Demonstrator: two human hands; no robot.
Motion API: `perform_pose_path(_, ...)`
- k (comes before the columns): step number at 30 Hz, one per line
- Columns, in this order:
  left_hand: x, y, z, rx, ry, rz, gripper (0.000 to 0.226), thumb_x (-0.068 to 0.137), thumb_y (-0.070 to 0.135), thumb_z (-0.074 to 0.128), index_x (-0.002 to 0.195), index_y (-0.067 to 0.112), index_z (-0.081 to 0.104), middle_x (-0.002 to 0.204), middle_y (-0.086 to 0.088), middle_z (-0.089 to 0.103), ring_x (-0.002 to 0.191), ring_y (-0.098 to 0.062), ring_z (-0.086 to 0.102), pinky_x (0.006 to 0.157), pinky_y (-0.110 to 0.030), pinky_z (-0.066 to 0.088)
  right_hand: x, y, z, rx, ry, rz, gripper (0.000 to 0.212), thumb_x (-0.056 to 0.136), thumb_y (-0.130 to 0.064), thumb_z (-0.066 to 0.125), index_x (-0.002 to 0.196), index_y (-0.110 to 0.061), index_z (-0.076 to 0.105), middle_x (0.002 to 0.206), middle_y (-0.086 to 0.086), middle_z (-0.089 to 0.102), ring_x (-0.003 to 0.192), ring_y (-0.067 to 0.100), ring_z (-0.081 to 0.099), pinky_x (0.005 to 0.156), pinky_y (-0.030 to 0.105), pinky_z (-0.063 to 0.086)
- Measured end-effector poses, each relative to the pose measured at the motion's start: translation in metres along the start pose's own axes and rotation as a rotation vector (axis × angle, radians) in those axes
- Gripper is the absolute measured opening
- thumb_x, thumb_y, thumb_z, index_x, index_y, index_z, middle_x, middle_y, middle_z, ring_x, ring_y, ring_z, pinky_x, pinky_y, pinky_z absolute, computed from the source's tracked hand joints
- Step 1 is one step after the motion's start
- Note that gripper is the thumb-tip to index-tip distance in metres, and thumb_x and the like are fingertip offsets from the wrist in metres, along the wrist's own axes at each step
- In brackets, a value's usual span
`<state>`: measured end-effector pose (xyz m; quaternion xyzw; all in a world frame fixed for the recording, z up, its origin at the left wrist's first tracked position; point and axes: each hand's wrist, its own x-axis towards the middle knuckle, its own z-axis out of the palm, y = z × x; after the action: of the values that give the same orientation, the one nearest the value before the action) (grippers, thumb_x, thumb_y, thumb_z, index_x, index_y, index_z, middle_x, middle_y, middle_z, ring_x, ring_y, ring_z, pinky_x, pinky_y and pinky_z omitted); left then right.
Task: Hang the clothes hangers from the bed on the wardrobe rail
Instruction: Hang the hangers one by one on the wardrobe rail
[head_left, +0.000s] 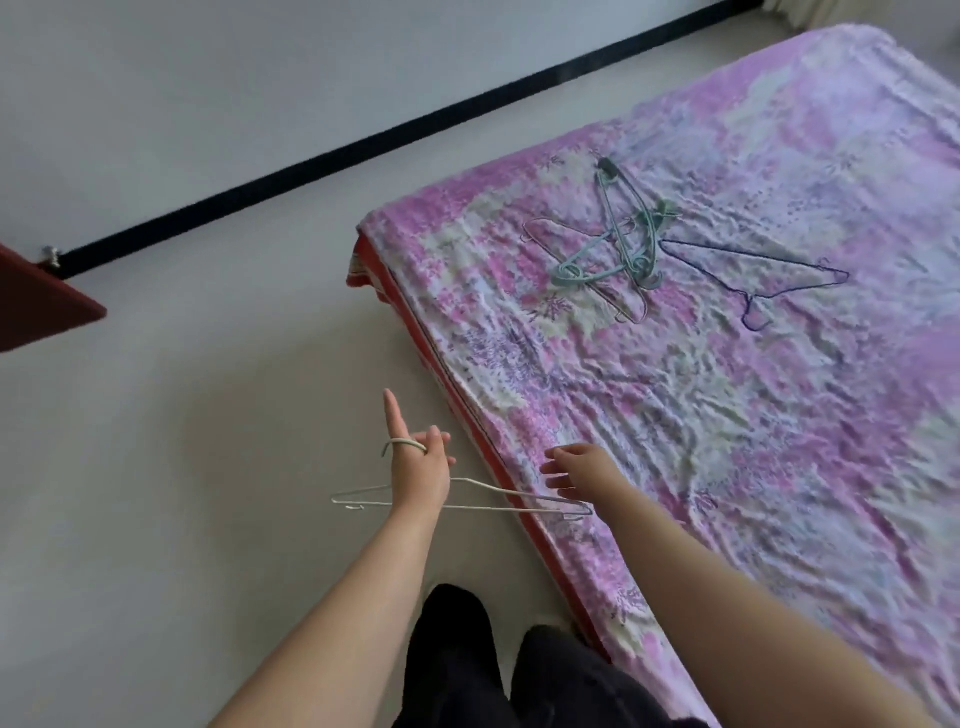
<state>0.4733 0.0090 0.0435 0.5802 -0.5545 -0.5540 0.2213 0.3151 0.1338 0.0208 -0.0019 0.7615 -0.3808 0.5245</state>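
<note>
The person's left hand (418, 467) carries a white wire hanger (514, 500): its hook loops round the raised index finger, the other fingers loosely curled, and the frame hangs below the wrist over the floor (182, 441). The right hand (576, 470), fingers relaxed and holding nothing, hovers at the bed (727, 441) edge, just beside the hanger's right tip. At one o'clock from the hands, well apart, lie tangled green hangers (618, 244) and a blue wire hanger (758, 270).
</note>
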Motion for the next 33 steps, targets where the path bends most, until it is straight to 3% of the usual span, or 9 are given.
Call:
perform_pose_path(8, 0.093, 0.070, 0.041, 0.189, -0.170, 0.167, 0.071, 0.100, 0.015, 0.043, 0.150, 0.042, 0.000, 0.084, -0.005, 0.064, 0.055, -0.016, 0.059, 0.055, -0.025, 0.046, 0.048, -0.056, 0.002, 0.178, 0.077, -0.022, 0.025, 0.099, -0.017, 0.048, 0.113, -0.001, 0.062, 0.087, 0.007, 0.067, 0.064, 0.017, 0.060, 0.055, 0.023, 0.049)
perform_pose_path(11, 0.130, 0.090, 0.079, 0.230, -0.244, 0.195, 0.068, 0.101, 0.015, 0.043, 0.152, 0.036, 0.003, 0.086, -0.007, 0.064, 0.068, -0.017, 0.064, 0.061, -0.028, 0.048, 0.083, -0.078, -0.026, 0.233, 0.136, -0.006, 0.025, 0.099, -0.017, 0.049, 0.115, -0.001, 0.060, 0.093, 0.009, 0.067, 0.067, 0.018, 0.060, 0.058, 0.025, 0.049)
perform_pose_path(15, 0.180, 0.124, 0.144, 0.323, -0.363, 0.219, 0.058, 0.102, 0.031, 0.038, 0.149, 0.044, 0.006, 0.133, -0.004, 0.054, 0.084, -0.020, 0.067, 0.057, -0.027, 0.050, 0.149, -0.124, -0.074, 0.301, 0.206, -0.017, 0.027, 0.099, -0.016, 0.047, 0.121, -0.003, 0.057, 0.099, 0.012, 0.065, 0.069, 0.019, 0.059, 0.061, 0.027, 0.049)
perform_pose_path(18, 0.219, 0.148, 0.198, 0.414, -0.427, 0.224, 0.051, 0.102, 0.040, 0.032, 0.150, 0.042, 0.014, 0.132, -0.010, 0.056, 0.063, -0.015, 0.056, 0.047, -0.033, 0.043, 0.199, -0.163, -0.112, 0.330, 0.243, -0.025, 0.028, 0.097, -0.015, 0.048, 0.121, -0.003, 0.055, 0.098, 0.014, 0.064, 0.074, 0.022, 0.058, 0.068, 0.035, 0.049)
perform_pose_path(21, 0.256, 0.163, 0.253, 0.526, -0.474, 0.243, 0.050, 0.101, 0.045, 0.028, 0.149, 0.044, 0.013, 0.138, -0.009, 0.052, 0.054, -0.008, 0.049, 0.046, -0.025, 0.041, 0.246, -0.193, -0.150, 0.329, 0.289, -0.029, 0.030, 0.095, -0.016, 0.051, 0.123, -0.005, 0.053, 0.102, 0.014, 0.063, 0.078, 0.023, 0.058, 0.069, 0.036, 0.048)
perform_pose_path(22, 0.266, 0.168, 0.272, 0.554, -0.487, 0.241, 0.052, 0.101, 0.044, 0.029, 0.150, 0.042, 0.011, 0.136, -0.008, 0.054, 0.054, -0.007, 0.048, 0.048, -0.025, 0.042, 0.262, -0.198, -0.162, 0.333, 0.308, -0.026, 0.033, 0.094, -0.017, 0.052, 0.124, -0.006, 0.052, 0.101, 0.013, 0.061, 0.079, 0.023, 0.057, 0.070, 0.036, 0.048)
perform_pose_path(24, 0.284, 0.172, 0.308, 0.628, -0.510, 0.257, 0.058, 0.101, 0.044, 0.035, 0.151, 0.039, 0.007, 0.093, -0.008, 0.069, 0.048, -0.015, 0.044, 0.050, -0.031, 0.041, 0.290, -0.206, -0.183, 0.365, 0.343, -0.011, 0.038, 0.094, -0.019, 0.053, 0.129, -0.006, 0.049, 0.102, 0.011, 0.058, 0.079, 0.023, 0.055, 0.070, 0.036, 0.047)
perform_pose_path(26, 0.301, 0.172, 0.343, 0.666, -0.513, 0.241, 0.067, 0.099, 0.043, 0.041, 0.151, 0.041, -0.001, 0.054, 0.002, 0.051, 0.044, -0.021, 0.042, 0.047, -0.034, 0.039, 0.318, -0.208, -0.200, 0.418, 0.394, 0.012, 0.043, 0.093, -0.019, 0.054, 0.133, -0.006, 0.046, 0.113, 0.012, 0.057, 0.085, 0.023, 0.055, 0.072, 0.036, 0.049)
perform_pose_path(33, 0.350, 0.152, 0.436, 0.790, -0.571, 0.195, 0.073, 0.099, 0.046, 0.037, 0.148, 0.041, -0.018, 0.061, -0.002, 0.058, 0.046, -0.024, 0.048, 0.045, -0.029, 0.038, 0.401, -0.215, -0.244, 0.371, 0.475, 0.021, 0.057, 0.092, -0.024, 0.059, 0.140, -0.006, 0.034, 0.137, 0.011, 0.045, 0.104, 0.024, 0.053, 0.074, 0.030, 0.045)
